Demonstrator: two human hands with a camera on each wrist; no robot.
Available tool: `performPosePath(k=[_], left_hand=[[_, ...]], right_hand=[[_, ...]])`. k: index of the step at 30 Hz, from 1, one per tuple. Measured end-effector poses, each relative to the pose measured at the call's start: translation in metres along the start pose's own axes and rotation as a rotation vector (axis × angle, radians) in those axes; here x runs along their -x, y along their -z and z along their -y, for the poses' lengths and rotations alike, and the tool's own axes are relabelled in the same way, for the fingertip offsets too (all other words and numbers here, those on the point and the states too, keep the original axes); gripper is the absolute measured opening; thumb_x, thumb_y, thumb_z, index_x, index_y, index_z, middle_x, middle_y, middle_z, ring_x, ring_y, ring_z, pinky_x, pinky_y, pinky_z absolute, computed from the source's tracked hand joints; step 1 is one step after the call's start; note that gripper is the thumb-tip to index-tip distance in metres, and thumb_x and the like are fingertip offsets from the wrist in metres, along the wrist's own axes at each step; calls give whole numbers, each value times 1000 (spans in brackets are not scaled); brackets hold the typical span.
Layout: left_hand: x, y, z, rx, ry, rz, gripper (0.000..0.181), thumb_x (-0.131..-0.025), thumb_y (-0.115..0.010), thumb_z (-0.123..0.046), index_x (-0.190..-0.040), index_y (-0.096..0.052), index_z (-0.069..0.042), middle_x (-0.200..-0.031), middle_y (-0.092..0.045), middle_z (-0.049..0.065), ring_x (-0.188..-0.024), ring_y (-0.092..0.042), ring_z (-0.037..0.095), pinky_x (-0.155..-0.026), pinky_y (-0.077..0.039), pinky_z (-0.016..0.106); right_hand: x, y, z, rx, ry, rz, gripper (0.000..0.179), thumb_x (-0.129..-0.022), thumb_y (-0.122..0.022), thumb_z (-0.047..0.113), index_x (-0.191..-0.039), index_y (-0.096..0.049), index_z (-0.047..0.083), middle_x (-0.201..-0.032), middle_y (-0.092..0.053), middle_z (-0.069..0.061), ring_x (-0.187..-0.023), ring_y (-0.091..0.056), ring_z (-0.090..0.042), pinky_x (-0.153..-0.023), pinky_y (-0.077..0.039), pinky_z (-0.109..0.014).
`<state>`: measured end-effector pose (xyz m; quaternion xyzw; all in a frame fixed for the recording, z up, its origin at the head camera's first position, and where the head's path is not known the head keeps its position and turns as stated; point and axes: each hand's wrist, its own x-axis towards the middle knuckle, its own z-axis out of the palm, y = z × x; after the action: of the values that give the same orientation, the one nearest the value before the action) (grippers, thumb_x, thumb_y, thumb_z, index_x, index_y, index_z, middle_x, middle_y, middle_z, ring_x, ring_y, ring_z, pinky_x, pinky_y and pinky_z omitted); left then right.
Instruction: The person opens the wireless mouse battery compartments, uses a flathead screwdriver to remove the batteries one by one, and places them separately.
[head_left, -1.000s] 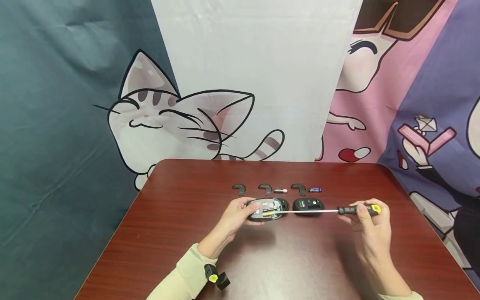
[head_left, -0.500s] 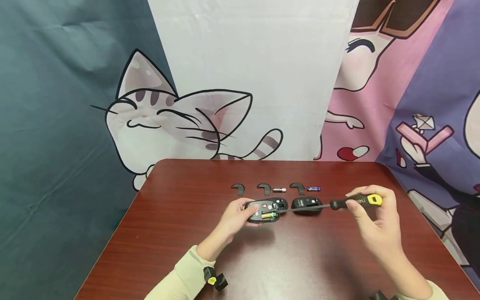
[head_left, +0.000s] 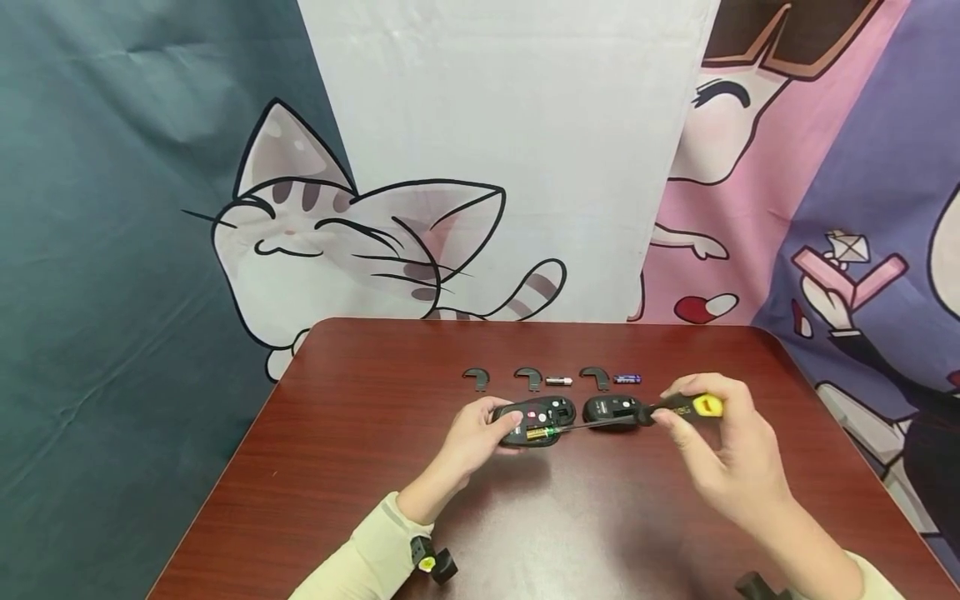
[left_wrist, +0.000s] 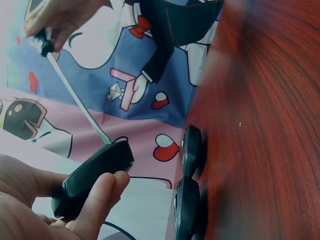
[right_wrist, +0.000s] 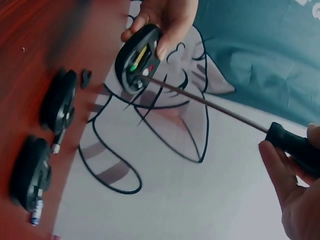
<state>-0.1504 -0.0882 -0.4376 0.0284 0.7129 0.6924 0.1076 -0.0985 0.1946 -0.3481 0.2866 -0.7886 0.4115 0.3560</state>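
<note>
My left hand (head_left: 472, 437) grips a black computer mouse (right_wrist: 125, 62) above the table, its underside turned up. A yellow-and-green battery (head_left: 538, 433) lies in the mouse's uncovered battery compartment. My right hand (head_left: 731, 454) holds a screwdriver (head_left: 678, 407) by its black handle with a yellow end, thumb and fingers around it. The long thin shaft (right_wrist: 210, 104) slants toward the mouse. Its tip is at the underside close to the compartment; whether it touches the battery, I cannot tell. In the left wrist view, the mouse's side (left_wrist: 97, 172) hides the compartment.
Two more black mice stand on the table, one farther right (head_left: 609, 408), one partly behind the held mouse. Beyond them lie three curved black covers (head_left: 528, 377), a white battery (head_left: 558, 381) and a blue battery (head_left: 627, 378). A printed cloth (head_left: 525, 150) hangs behind the table.
My right hand has risen, then moved left with the screwdriver, bringing its handle nearer the mouse. The mouse has tilted slightly in my left hand, which stays in about the same place.
</note>
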Motion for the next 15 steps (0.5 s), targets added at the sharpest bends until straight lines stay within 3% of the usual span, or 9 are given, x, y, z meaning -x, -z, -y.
performPosePath(k=[4,6,8,11,15], left_hand=[[1,-2,-1,-23,-12,1,34,-98,-66,-12,-123,-59,11,-100,-73,21,-76,-76,30,-72,-65,42],[1,-1,-3,-15,-13,-1,35,-99,-66,-12,-123,-59,11,-101,-72,22,-77,-76,34,-72,-65,43],[1,0,-4,5,-12,-4,34,-99,-66,-12,-124,-59,11,-102,-72,22,-79,-75,36,-72,-65,43],[1,3,-5,35,-8,9,34,-100,-64,-11,-125,-59,11,-104,-72,23,-80,-75,36,-75,-65,44],[-2,8,-2,64,-3,35,33,-101,-61,-9,-127,-58,12,-103,-72,22,-78,-75,28,-79,-64,49]], right_hand=[[-5,-7,8,128,97,44,58,-101,-56,50,-110,-55,-7,-98,-65,-3,-92,-58,7,-78,-50,-6],[-5,-7,8,77,81,38,57,-100,-59,47,-110,-54,-9,-99,-66,-3,-92,-60,6,-77,-52,-6],[-3,-5,2,-52,37,7,54,-99,-65,36,-110,-49,-15,-102,-66,-4,-95,-63,0,-81,-54,-6],[4,0,-13,-375,-49,-67,41,-95,-68,4,-113,-41,-22,-107,-66,-9,-98,-66,-11,-82,-57,-11],[16,1,-34,-750,-110,-154,34,-89,-52,-28,-118,-37,-19,-107,-65,-20,-98,-66,-23,-82,-62,-24]])
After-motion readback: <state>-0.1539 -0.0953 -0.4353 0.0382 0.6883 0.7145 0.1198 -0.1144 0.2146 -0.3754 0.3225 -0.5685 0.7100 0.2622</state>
